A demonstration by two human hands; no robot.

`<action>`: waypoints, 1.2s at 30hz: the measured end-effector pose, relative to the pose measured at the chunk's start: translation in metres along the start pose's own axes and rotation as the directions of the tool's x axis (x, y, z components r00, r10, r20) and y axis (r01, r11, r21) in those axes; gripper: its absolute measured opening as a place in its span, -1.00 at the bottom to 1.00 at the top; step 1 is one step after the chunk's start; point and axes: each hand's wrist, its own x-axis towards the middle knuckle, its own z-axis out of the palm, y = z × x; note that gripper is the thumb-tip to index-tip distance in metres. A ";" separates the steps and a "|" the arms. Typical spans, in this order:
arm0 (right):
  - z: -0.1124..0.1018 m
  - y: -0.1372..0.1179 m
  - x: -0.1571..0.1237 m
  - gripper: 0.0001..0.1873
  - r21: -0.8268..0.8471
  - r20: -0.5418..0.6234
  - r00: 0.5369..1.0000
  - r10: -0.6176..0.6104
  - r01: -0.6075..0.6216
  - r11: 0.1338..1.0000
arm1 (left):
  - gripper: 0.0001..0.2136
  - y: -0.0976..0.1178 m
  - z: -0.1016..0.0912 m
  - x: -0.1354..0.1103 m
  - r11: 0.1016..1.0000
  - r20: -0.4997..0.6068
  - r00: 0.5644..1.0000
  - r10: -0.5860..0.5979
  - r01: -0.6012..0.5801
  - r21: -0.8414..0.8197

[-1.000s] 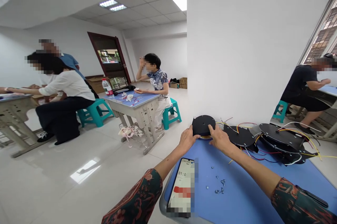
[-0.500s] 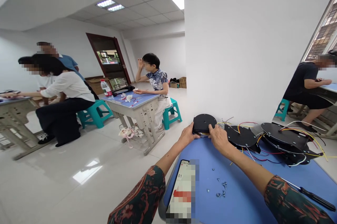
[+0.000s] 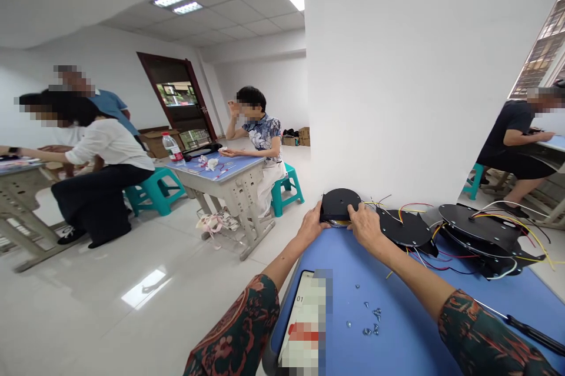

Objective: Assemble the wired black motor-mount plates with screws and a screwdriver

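A round black disc unit (image 3: pixel 339 202) stands at the far edge of my blue table (image 3: pixel 410 329), against the white wall. My left hand (image 3: pixel 312 225) grips its left side with curled fingers. My right hand (image 3: pixel 365 224) holds its right side, thumb on the front edge. Yellow shows under the disc's lower rim. More black disc units (image 3: pixel 406 228) with red, yellow and black wires lie to the right. Several small screws (image 3: pixel 369 320) are scattered on the table between my forearms.
A phone (image 3: pixel 304 329) lies at the table's near left corner. A black-handled screwdriver (image 3: pixel 525 329) lies at the right. Other people sit on teal stools (image 3: pixel 154 190) at a grey desk (image 3: pixel 225 179) on the left; another person sits at the far right.
The view has shifted slightly. Both hands stay on the disc, which sits a little nearer the wall and appears slightly lifted at its front.
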 end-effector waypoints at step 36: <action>-0.012 0.147 -0.134 -0.80 0.793 0.212 0.835 0.509 -0.451 0.409 | -0.69 0.125 0.010 -0.207 0.865 -0.195 0.957 -0.217 0.096 -0.492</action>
